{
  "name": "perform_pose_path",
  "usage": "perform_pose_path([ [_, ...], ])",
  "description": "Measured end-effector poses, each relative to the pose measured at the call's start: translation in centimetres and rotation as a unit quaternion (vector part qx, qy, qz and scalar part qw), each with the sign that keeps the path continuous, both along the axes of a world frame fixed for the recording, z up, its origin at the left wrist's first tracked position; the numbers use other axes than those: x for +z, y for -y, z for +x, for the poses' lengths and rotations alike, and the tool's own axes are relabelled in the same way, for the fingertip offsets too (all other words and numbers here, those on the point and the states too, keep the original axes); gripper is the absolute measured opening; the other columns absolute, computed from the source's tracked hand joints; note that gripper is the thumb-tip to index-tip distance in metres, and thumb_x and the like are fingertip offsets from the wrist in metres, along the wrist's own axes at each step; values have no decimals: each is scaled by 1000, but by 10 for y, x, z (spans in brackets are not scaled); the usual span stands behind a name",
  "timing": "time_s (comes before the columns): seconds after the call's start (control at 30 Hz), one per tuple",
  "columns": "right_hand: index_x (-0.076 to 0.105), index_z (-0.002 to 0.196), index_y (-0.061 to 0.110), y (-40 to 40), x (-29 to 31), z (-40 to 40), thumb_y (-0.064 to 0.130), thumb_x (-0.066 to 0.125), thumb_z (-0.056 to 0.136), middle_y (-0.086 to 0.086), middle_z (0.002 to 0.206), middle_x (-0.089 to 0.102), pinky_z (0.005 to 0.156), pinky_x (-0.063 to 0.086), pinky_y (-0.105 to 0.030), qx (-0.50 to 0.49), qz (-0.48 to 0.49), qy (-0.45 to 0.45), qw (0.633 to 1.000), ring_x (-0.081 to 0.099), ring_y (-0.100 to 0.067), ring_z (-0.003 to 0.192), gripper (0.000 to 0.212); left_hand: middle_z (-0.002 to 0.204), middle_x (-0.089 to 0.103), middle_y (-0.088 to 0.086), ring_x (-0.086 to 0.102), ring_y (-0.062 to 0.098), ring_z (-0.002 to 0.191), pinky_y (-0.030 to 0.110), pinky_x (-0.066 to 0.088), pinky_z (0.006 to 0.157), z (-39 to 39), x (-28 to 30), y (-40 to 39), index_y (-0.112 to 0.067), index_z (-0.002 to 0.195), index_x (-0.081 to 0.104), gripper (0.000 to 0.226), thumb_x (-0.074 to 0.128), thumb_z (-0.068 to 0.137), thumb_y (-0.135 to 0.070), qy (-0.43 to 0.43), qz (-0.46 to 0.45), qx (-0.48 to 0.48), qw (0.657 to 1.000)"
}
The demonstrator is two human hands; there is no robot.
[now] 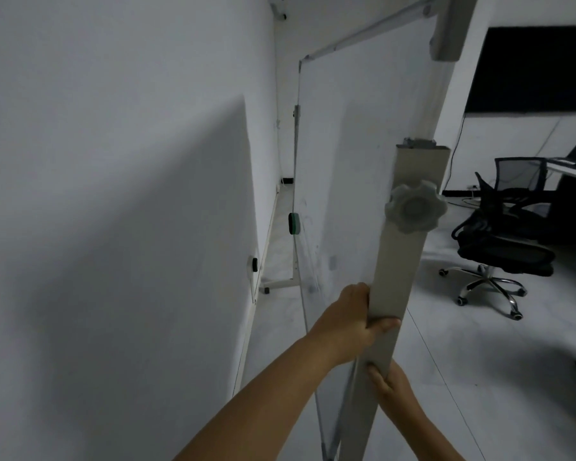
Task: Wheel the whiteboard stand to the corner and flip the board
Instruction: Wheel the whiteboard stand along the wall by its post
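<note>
The whiteboard point(353, 168) stands edge-on in front of me, close to the white wall on the left. Its grey upright post point(403, 261) runs up the middle of the view, with a grey star-shaped knob point(414, 207) on it. My left hand point(353, 321) is closed round the post below the knob. My right hand point(388, 380) grips the same post lower down, from the right side. A green and black eraser point(293, 223) sticks to the board's far edge. The stand's foot with a caster point(266, 289) shows by the wall.
The white wall point(113, 194) fills the left half, with a small black fitting point(254, 263) on it. A black office chair point(502, 241) on a chrome star base stands at right, beside a desk point(572, 168). A dark screen point(529, 68) hangs on the far wall. Grey floor lies between.
</note>
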State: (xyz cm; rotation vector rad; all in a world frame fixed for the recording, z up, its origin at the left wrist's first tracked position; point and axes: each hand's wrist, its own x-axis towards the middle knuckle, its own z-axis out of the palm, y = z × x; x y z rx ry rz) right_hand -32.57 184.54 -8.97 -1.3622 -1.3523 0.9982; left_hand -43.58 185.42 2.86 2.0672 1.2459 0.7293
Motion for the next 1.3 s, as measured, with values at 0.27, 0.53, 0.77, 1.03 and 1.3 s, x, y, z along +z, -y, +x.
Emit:
perform_pose_path([
  [0.27, 57, 99, 23, -86, 0, -23, 71, 52, 25, -13, 92, 55, 66, 44, -28, -36, 19, -4, 999, 56, -33, 90, 88, 131, 31, 10, 49, 29, 109, 41, 47, 94, -20, -4, -89, -9, 124, 35, 52, 54, 84, -37, 30, 7, -39, 999],
  [0.53, 48, 92, 14, -188, 6, -26, 57, 40, 40, 7, 80, 54, 57, 49, -9, 13, 20, 20, 1000, 57, -5, 70, 67, 127, 36, 12, 50, 31, 108, 47, 49, 91, -31, -10, -200, -8, 123, 38, 58, 52, 79, -44, 39, 28, -43, 998],
  [0.77, 50, 86, 21, -297, 1, -26, 55, 42, 41, 10, 77, 56, 56, 47, -5, 5, 47, 9, 999, 54, -5, 72, 57, 128, 37, 11, 47, 28, 111, 47, 46, 95, -33, -10, -304, -9, 126, 36, 54, 52, 83, -37, 45, 31, -31, 998],
  [1.03, 49, 100, 11, -430, -3, -15, 58, 43, 43, 11, 82, 56, 59, 48, -6, 8, 30, 28, 999, 62, 4, 67, 74, 129, 36, 11, 48, 30, 111, 46, 47, 94, -26, -10, -436, -11, 127, 36, 57, 50, 82, -42, 26, 32, -31, 999],
  [1.3, 49, 76, 24, -582, -8, -18, 95, 39, 9, 3, 75, 54, 54, 48, -15, -88, 9, -2, 996, 53, -22, 77, 98, 133, 31, 10, 51, 31, 105, 36, 47, 86, -17, -11, -580, -8, 124, 36, 52, 51, 86, -39, 19, 49, -19, 998],
])
